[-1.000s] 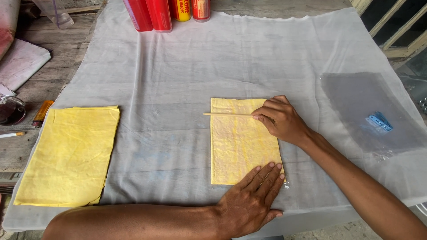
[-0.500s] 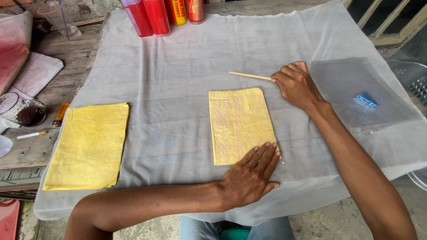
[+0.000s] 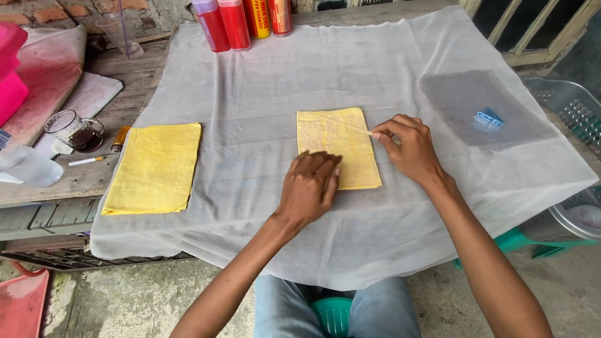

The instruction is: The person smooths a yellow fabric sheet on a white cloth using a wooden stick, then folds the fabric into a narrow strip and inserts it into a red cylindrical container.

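a white cloth covers the bench, and near its middle lies a small yellow sheet, flat and rectangular. the left hand rests palm down on the sheet's near left corner, its fingers lying close together and pointing away from the body, holding nothing. the right hand sits at the sheet's right edge, its fingers pressed together in a pinch on one end of a thin stick, which lies slantwise across the far part of the sheet toward its far left corner. well to the left on the cloth lies a larger stack of yellow sheets, apart from both hands. to the right, a clear plastic sleeve with a small blue mark lies flat on the cloth. red and yellow bottles stand in a row at the cloth's far edge. off the cloth to the left, on bare wood, stands a glass mug with dark liquid, just beside a cigarette and a lighter.
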